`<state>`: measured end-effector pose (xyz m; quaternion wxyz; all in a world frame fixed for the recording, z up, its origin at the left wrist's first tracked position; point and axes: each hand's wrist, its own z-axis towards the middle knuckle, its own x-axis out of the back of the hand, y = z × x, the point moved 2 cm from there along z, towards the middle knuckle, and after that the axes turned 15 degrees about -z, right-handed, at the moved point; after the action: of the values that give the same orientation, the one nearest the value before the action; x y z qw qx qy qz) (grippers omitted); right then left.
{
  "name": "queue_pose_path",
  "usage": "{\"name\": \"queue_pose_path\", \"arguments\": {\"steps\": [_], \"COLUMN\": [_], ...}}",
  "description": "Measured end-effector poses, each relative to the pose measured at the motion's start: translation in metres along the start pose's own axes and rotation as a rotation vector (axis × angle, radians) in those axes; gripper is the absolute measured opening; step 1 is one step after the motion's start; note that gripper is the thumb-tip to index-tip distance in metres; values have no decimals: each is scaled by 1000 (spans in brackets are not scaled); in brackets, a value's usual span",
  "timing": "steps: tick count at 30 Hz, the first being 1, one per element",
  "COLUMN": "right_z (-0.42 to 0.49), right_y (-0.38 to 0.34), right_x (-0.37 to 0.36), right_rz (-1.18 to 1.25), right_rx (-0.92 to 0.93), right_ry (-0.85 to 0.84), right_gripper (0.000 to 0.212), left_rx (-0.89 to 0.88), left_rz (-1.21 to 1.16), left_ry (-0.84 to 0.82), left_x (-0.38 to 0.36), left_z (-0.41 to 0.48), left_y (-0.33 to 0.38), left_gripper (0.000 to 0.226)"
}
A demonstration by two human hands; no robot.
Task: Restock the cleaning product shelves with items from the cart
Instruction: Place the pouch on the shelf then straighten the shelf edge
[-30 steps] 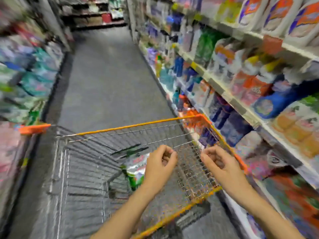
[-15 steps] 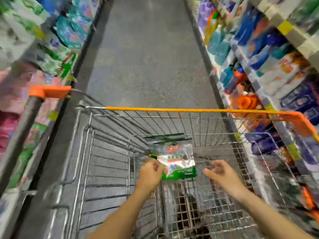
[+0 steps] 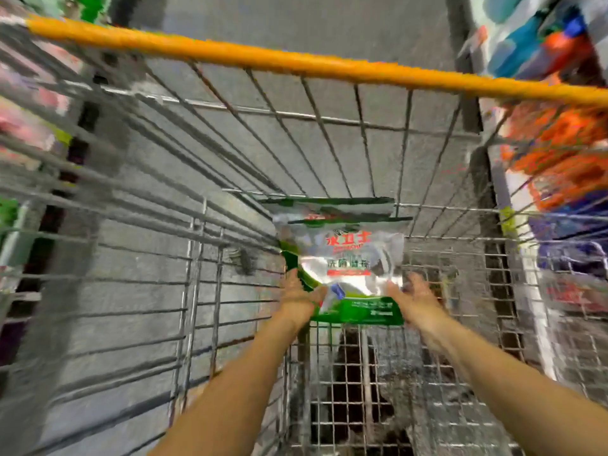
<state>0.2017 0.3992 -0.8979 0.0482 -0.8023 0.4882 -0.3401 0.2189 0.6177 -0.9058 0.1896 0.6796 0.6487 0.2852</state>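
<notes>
Deep in the cart a pouch stands upright near the far wire wall, dead ahead of both hands and between them. The left hand seems to pinch its lower left edge, thumb over the front. The right hand, fingers fairly straight, touches the lower right corner.

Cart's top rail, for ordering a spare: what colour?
The top rail is orange, shown best in the head view.
</notes>
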Motion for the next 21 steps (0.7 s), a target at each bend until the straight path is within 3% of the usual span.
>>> {"name": "queue_pose_path", "arguments": {"steps": [2, 4, 7, 11, 15, 21], "right_z": [3, 6, 2, -14, -46, -112], "right_y": [-9, -11, -11, -12, -18, -24], "right_x": [-3, -8, -11, -3, 10, 34], "right_rz": [76, 74, -36, 66, 226, 313], "right_rx": [-52, -78, -25, 1, 52, 147], "right_ry": [26, 55, 70, 69, 84, 173], "right_gripper": [31, 21, 26, 27, 17, 24], "left_rx": [-7, -1, -18, -78, -212, -319], "left_rz": [-54, 10, 180, 228, 147, -69], "left_ry": [42, 74, 96, 88, 112, 88], "left_x": [-4, -6, -5, -8, -7, 6], "left_z": [2, 1, 0, -8, -34, -99], "left_y": [3, 3, -1, 5, 10, 32], "left_gripper": [54, 51, 41, 29, 12, 18]}}
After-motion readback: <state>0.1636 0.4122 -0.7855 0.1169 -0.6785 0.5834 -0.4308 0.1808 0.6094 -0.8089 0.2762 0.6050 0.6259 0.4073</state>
